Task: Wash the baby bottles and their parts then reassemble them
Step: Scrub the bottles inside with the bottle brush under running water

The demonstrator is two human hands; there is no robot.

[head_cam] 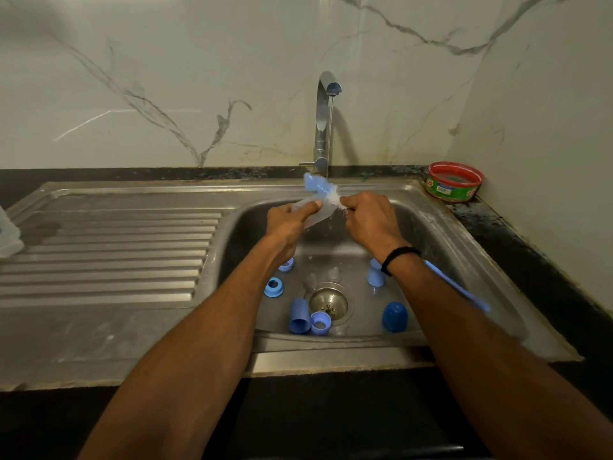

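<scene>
Over the steel sink (434,250), my left hand (287,225) grips a clear baby bottle (315,218), tilted under the thin stream from the tap (323,121). My right hand (371,220) grips a bottle brush whose blue-and-white bristle head (318,188) sticks out at the bottle's mouth; its blurred blue handle (459,288) trails back past my wrist. On the sink floor lie blue collar rings (273,287) (320,323), light blue caps (298,315) (375,274), a dark blue cap (394,317) and clear teats (333,272) near the drain (328,302).
A ribbed steel drainboard (109,247) stretches left of the basin, with a clear container (8,234) at its far left edge. A red-and-green tub of dish soap (454,181) stands in the back right corner on the dark counter. Marble wall rises behind and to the right.
</scene>
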